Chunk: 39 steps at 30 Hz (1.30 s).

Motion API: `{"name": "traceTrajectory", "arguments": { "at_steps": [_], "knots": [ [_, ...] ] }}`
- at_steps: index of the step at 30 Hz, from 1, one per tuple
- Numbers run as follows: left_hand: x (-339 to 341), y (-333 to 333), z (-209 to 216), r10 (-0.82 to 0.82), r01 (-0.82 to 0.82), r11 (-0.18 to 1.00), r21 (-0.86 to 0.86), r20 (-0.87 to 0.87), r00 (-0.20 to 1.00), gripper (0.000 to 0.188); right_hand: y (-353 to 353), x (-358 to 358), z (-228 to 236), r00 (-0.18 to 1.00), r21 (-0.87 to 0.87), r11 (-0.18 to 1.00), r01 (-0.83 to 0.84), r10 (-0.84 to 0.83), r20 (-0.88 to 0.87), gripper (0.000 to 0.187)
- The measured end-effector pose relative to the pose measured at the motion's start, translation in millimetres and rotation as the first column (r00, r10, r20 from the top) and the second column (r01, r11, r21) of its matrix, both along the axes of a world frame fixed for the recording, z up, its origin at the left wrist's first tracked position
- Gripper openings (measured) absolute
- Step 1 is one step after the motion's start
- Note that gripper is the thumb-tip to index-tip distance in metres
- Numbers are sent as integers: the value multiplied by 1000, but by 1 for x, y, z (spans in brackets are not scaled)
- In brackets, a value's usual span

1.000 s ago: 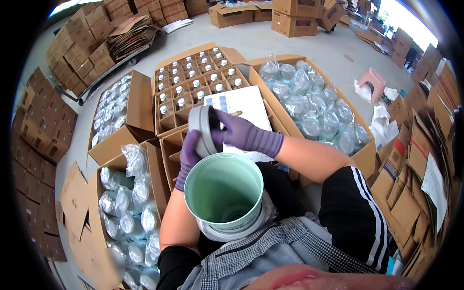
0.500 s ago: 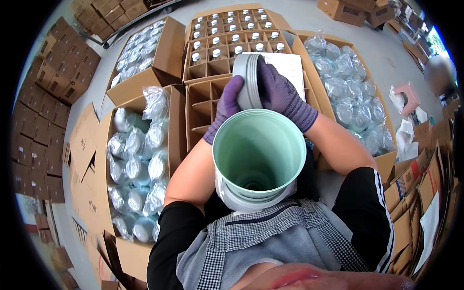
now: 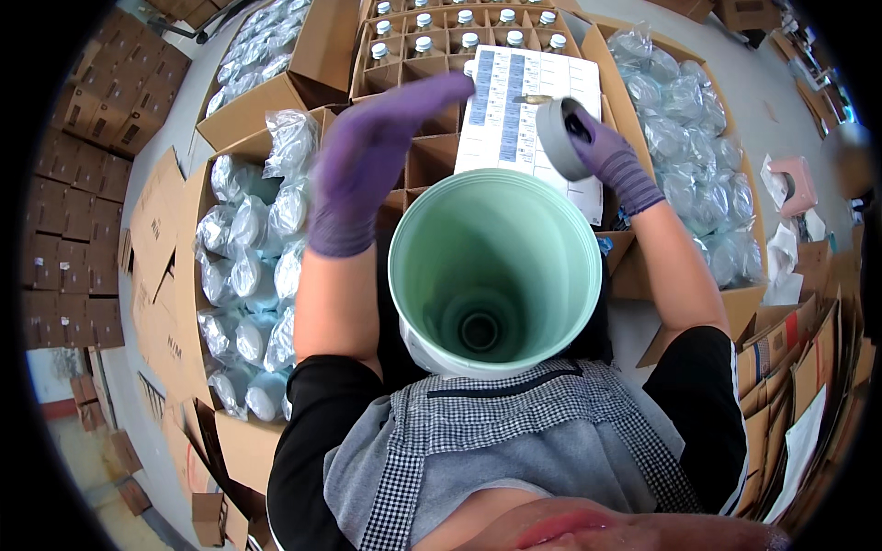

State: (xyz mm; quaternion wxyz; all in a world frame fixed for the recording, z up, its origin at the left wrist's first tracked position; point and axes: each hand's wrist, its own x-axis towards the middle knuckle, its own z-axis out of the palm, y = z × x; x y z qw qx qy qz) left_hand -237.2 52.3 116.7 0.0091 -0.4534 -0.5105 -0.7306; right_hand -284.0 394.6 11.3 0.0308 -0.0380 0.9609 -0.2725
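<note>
My right hand [image 3: 606, 156], in a purple knit glove, grips a grey ring-shaped piece [image 3: 562, 142] by its dark opening. The fingers are partly hidden inside the ring. My left hand [image 3: 381, 161], gloved alike and slightly blurred, is raised with fingers stretched out, holding nothing. It hovers over a divided carton [image 3: 432, 161]. A tall pail [image 3: 496, 248], pale green inside, stands upright against my front. Beyond the pail lies a white printed sheet [image 3: 528, 110] with blue columns, partly beneath the ring. A small brownish thing [image 3: 533, 98] shows on or above the sheet.
Cartons of plastic-wrapped pieces stand at the left [image 3: 253, 266] and right [image 3: 680, 147]. Ahead, capped bottles [image 3: 469, 41] fill a divided carton. Stacked boxes [image 3: 83, 211] line the far left. Flattened cardboard [image 3: 781, 376] leans at the right, below a pink stool [image 3: 792, 184].
My left hand has let go of the grey ring and swung left with fingers extended. My right hand has carried it right, uncovering more of the sheet. The view has shifted closer over the pail.
</note>
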Motion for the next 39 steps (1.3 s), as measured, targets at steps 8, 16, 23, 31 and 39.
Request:
{"name": "traceTrajectory", "arguments": {
  "at_steps": [8,16,23,31,39],
  "knots": [
    [14,-2,-39,-92,95,995,-21,124,988,42,-20,-27,-52,988,606,786,-122,155,-3,65],
    [-31,14,-56,-215,195,976,100,270,939,32,-181,-269,-46,902,694,617,-371,416,112,38],
    [-31,-3,-57,-103,94,995,41,312,944,44,-183,-293,-65,911,772,508,-382,345,225,56],
    [-34,3,-54,-347,118,915,385,605,716,53,-145,-298,132,842,641,698,-321,520,-145,64],
    [-145,-7,-15,-274,-53,893,446,636,721,99,-125,-21,242,158,673,555,-490,815,-557,57]
  ]
}}
